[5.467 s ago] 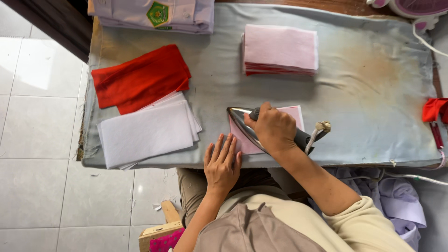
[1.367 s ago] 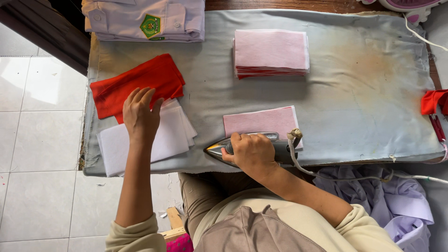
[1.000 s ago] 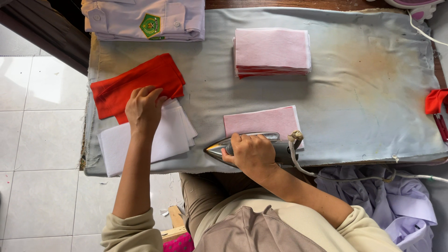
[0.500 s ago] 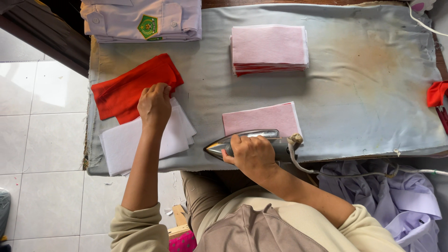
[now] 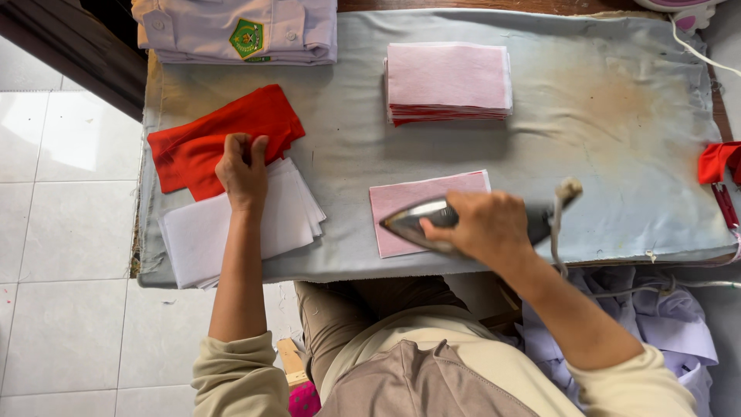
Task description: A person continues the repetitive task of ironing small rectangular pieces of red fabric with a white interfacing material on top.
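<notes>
Tabletop (image 5: 587, 116) covered with a grey-blue padded cloth, stained brownish toward 2 o'clock, edges frayed at the near side. Floor of pale square tiles at 9 o'clock, dark strip running diagonally at 10 o'clock.

Right hand (image 5: 482, 228) has its grip closed around the handle of an electric iron (image 5: 421, 222), soleplate tip pointing to 9 o'clock, iron resting on a pink cloth rectangle (image 5: 417, 197) near the tabletop's near edge, about centre. Iron cord (image 5: 557, 232) loops off at 3 o'clock of the hand.

Left hand (image 5: 243, 170) presses fingers down where the red cloth (image 5: 201, 143) meets the stack of white cloth pieces (image 5: 208, 235); grip closed on the red cloth's edge, looks pinched, fingertips curled. White stack lies at 8 o'clock of the tabletop, red cloth just beyond it, overlapping.

Stack of folded pink pieces (image 5: 448, 77) at 12 o'clock, red layers visible below. Folded pale lilac shirt with green badge (image 5: 239, 31) at 11 o'clock. Red fabric scrap (image 5: 718, 158) at 3 o'clock edge. Lilac garments (image 5: 664, 316) heaped below the tabletop at 4 o'clock.
</notes>
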